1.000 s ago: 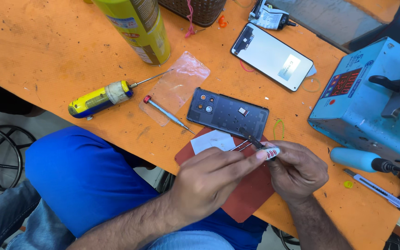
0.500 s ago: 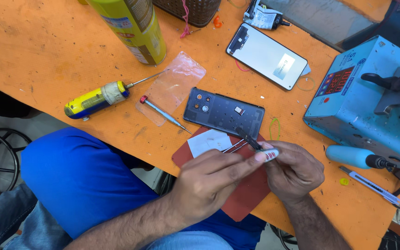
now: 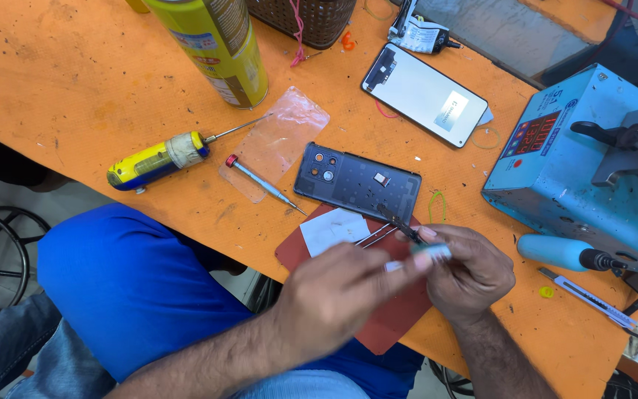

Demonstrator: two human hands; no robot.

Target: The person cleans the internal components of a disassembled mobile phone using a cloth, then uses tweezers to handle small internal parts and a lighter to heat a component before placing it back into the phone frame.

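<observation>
My left hand (image 3: 341,295) reaches in from the lower left, blurred by motion, and its fingertips meet my right hand (image 3: 470,273) over a small pale strip (image 3: 437,252) pinched between them. My right hand also holds thin dark-tipped tweezers (image 3: 396,225) that point up-left over a dark red mat (image 3: 400,325). A white paper slip (image 3: 332,229) lies on the mat. Just beyond the hands lies a dark grey phone back frame (image 3: 356,181) with camera holes. Which hand carries the strip's weight I cannot tell.
On the orange table (image 3: 75,89) are a phone screen (image 3: 424,94), clear film (image 3: 278,140), a small red-capped screwdriver (image 3: 263,185), a yellow-blue screwdriver (image 3: 158,159) and a yellow spray can (image 3: 212,44). On the right are a blue machine (image 3: 585,177), a light-blue handled tool (image 3: 563,253) and a craft knife (image 3: 585,295).
My left hand has slid right along the tweezers toward the pale strip and is now blurred. My right hand stays put. The view has shifted slightly.
</observation>
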